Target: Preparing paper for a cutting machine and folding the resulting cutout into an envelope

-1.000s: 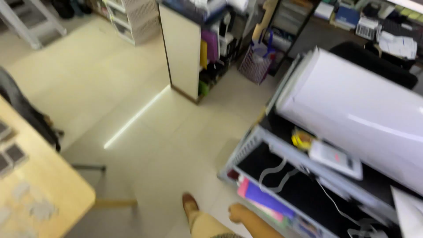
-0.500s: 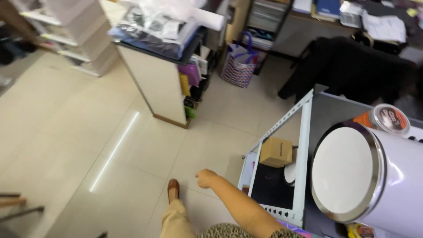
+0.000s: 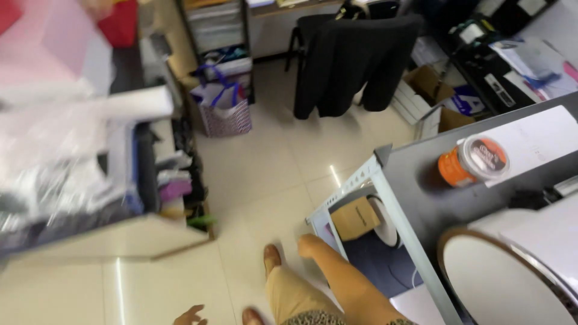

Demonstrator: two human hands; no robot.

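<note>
The left hand (image 3: 190, 315) shows at the bottom edge of the view, above the pale tiled floor (image 3: 253, 174); its fingers (image 3: 198, 310) are spread loosely, released, holding nothing and touching nothing. The right hand (image 3: 308, 245) hangs at the end of a bare forearm, just beside the near corner of the grey metal shelf frame (image 3: 385, 225); the fingers are curled inward into a loose fist, and no object is seen in the grasp. Whether the knuckles touch the frame cannot be told from this view. Below the hands, one shoe (image 3: 271, 259) stands flat on the floor and the toe of a second shoe (image 3: 251, 316) appears at the bottom edge. Inside the shelf, just beyond the right hand, a small cardboard box (image 3: 355, 218) sits on a lower level beside a white round object (image 3: 385, 219). On the dark shelf top (image 3: 421, 186) an orange tub (image 3: 472, 161) lies on its side, near a large white cylinder (image 3: 512, 283) at the right edge. Further off, a blurred counter (image 3: 78, 180) with stacked goods occupies the left. At the far end, a purple shopping bag (image 3: 224, 108) stands on the floor, and a black jacket (image 3: 349, 63) hangs over a chair.
</note>
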